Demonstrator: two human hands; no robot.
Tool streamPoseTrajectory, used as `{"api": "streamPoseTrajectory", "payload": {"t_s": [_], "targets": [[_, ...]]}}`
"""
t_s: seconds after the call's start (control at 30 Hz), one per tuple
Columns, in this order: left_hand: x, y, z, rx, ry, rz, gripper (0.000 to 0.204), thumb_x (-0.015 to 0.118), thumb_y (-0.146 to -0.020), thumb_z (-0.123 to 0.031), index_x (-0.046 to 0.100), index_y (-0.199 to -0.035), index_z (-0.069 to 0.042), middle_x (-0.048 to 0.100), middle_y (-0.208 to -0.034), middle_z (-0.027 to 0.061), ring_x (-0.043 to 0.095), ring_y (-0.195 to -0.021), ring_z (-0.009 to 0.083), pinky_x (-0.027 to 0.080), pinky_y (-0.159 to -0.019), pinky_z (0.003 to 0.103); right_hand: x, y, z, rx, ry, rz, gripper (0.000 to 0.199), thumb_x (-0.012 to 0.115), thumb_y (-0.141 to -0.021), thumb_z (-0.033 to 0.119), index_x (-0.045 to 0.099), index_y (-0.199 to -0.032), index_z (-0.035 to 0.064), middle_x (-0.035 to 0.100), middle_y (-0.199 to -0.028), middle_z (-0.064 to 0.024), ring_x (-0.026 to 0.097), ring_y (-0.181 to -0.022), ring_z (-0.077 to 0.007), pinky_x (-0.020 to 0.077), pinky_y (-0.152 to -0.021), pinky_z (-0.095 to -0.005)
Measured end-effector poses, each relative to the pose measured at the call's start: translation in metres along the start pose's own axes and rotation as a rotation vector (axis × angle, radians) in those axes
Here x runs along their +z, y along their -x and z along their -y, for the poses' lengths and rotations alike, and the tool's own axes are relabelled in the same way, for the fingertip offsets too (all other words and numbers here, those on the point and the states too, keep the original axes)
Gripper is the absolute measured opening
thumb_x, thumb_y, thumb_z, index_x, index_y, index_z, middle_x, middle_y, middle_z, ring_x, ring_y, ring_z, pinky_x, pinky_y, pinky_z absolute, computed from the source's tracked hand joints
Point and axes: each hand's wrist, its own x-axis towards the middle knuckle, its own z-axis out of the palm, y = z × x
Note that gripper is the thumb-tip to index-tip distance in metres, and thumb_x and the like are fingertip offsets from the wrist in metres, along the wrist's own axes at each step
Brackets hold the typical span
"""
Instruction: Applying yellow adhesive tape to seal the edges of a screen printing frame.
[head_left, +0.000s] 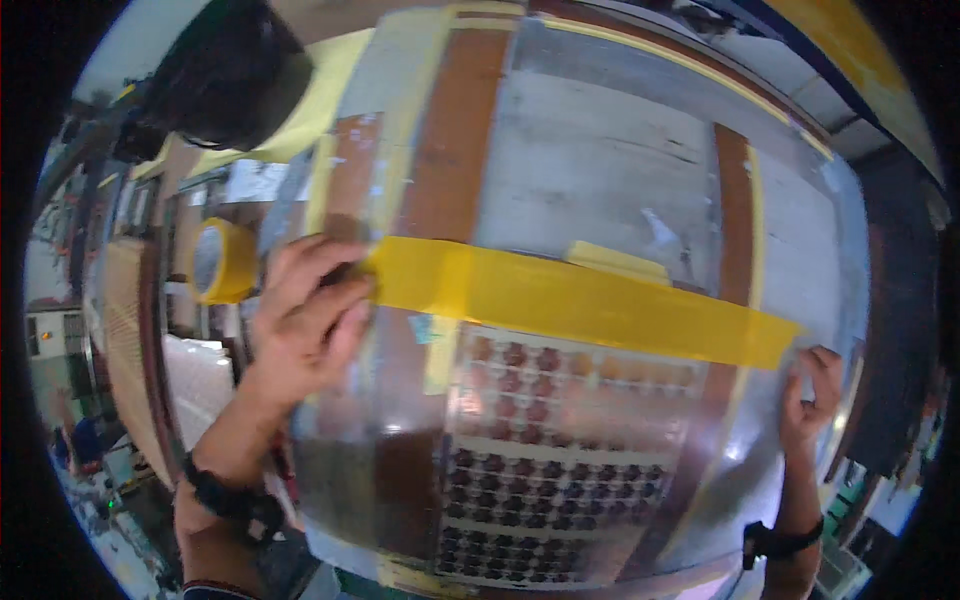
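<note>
A wide strip of yellow tape [560,302] is stretched between my two hands, across a flat panel [600,150]. My left hand [312,315] pinches its left end between thumb and fingers. At the right end my right hand [812,395] is closed on the tape's lower corner. Below the strip lies a pale sheet with rows of dark round spots [555,490], partly seen through a glossy surface. Whether the tape touches the panel or hangs just above it, I cannot tell. A roll of yellow tape [235,262] sits just left of my left hand.
Brown bands [450,150] and pale yellow tape strips run along the panel. A black rounded object [230,75] stands at the far left. A tan perforated board [140,350] is left of the panel, and a dark vertical surface [890,300] borders its right side.
</note>
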Motion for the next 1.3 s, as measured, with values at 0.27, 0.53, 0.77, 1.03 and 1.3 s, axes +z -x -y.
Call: {"api": "streamPoseTrajectory", "payload": {"t_s": [0.27, 0.53, 0.77, 1.03, 1.3], "targets": [[-0.006, 0.004, 0.001, -0.019, -0.076, 0.048, 0.019, 0.067, -0.077, -0.001, 0.068, -0.096, 0.002, 0.063, -0.116, 0.0192, 0.06, -0.107, 0.0397, 0.046, -0.096, 0.049, 0.001, -0.01, 0.003, -0.175, -0.041, 0.048, 0.023, 0.067, -0.076, 0.003, 0.071, -0.098, 0.0013, 0.061, -0.101, -0.014, 0.057, -0.094, -0.0298, 0.0463, -0.083, -0.0397], [-0.006, 0.0, -0.003, 0.012, -0.092, 0.046, 0.019, 0.067, -0.075, -0.001, 0.07, -0.093, 0.002, 0.066, -0.111, 0.0164, 0.061, -0.103, 0.0372, 0.05, -0.088, 0.045, 0.003, -0.012, 0.009, -0.241, -0.032, 0.114, 0.027, 0.068, -0.074, 0.004, 0.073, -0.1, 0.0014, 0.062, -0.102, -0.014, 0.056, -0.096, -0.0302, 0.0462, -0.083, -0.0405], [-0.006, 0.001, -0.004, 0.022, -0.122, 0.048, 0.02, 0.068, -0.074, -0.002, 0.071, -0.093, 0.003, 0.066, -0.111, 0.0154, 0.062, -0.102, 0.0367, 0.051, -0.088, 0.045, 0.002, -0.013, 0.009, -0.216, -0.033, 0.094, 0.024, 0.068, -0.076, 0.002, 0.073, -0.099, 0.0011, 0.062, -0.101, -0.0134, 0.057, -0.092, -0.0303, 0.0461, -0.081, -0.041], [-0.004, 0.0, -0.003, 0.02, -0.107, 0.046, 0.019, 0.067, -0.075, -0.002, 0.07, -0.093, 0.003, 0.066, -0.11, 0.0164, 0.062, -0.102, 0.0373, 0.051, -0.088, 0.045, 0.005, -0.012, 0.011, -0.151, -0.047, 0.067, 0.025, 0.068, -0.075, -0.003, 0.072, -0.098, 0.0004, 0.063, -0.099, -0.013, 0.058, -0.089, -0.0285, 0.047, -0.078, -0.0374], [-0.01, 0.002, 0.002, 0.041, -0.126, 0.067, 0.021, 0.07, -0.074, -0.004, 0.072, -0.094, 0.001, 0.066, -0.111, 0.0152, 0.063, -0.099, 0.0359, 0.051, -0.092, 0.046, 0.008, -0.005, 0.008, -0.134, -0.076, 0.07, 0.024, 0.066, -0.078, 0.0, 0.073, -0.101, 0.0002, 0.062, -0.098, -0.013, 0.057, -0.091, -0.0282, 0.047, -0.079, -0.0374]]}}
